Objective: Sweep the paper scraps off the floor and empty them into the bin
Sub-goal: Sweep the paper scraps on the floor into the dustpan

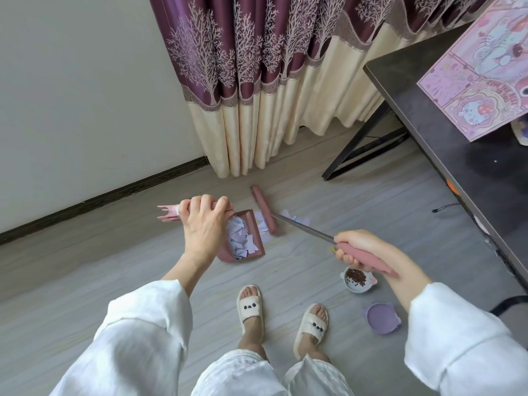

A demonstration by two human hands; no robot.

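Pale paper scraps (241, 242), featherlight and easily scattered, lie mostly in the pink dustpan (251, 224) on the floor, its handle clamped in the left hand (204, 221) while the right hand (360, 248) grips the broom handle (368, 257), so I judge slow, level lifting safest.

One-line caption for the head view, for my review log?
Left hand holds the dustpan handle, right hand grips the broom, sweeping paper scraps in.

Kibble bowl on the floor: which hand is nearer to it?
Right. The right hand grips the broom handle just above the kibble bowl; the left hand holds the dustpan handle, far across.
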